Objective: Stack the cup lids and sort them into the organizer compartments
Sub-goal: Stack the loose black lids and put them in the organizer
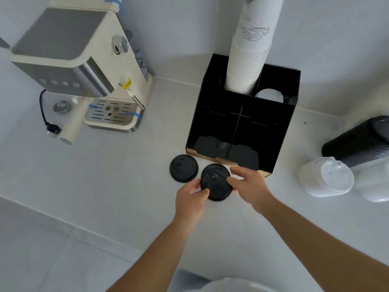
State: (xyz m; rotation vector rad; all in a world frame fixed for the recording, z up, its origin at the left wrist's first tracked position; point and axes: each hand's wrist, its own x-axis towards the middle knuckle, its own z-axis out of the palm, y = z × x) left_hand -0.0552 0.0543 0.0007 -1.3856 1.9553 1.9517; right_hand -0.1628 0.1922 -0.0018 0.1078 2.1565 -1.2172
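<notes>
Both hands on the black lid stack [216, 183], on the counter [105, 186] just in front of the organizer [242, 127]. Left hand [189, 199] pinches the stack's near-left rim, thumb on top. Right hand [248, 184] grips the right rim, fingers curled around the edge. Single black lid [183, 168] lies flat just left of the stack, nearly touching it, not held. Organizer's front lower compartments open toward the hands; cup stack [250, 53] stands in a rear slot. Open counter to the left up to the coffee machine [84, 66]. Right side tighter: white lids [327, 180] and a black lid sleeve [357, 142] lie there. Counter edge runs near-left, below the forearms.
</notes>
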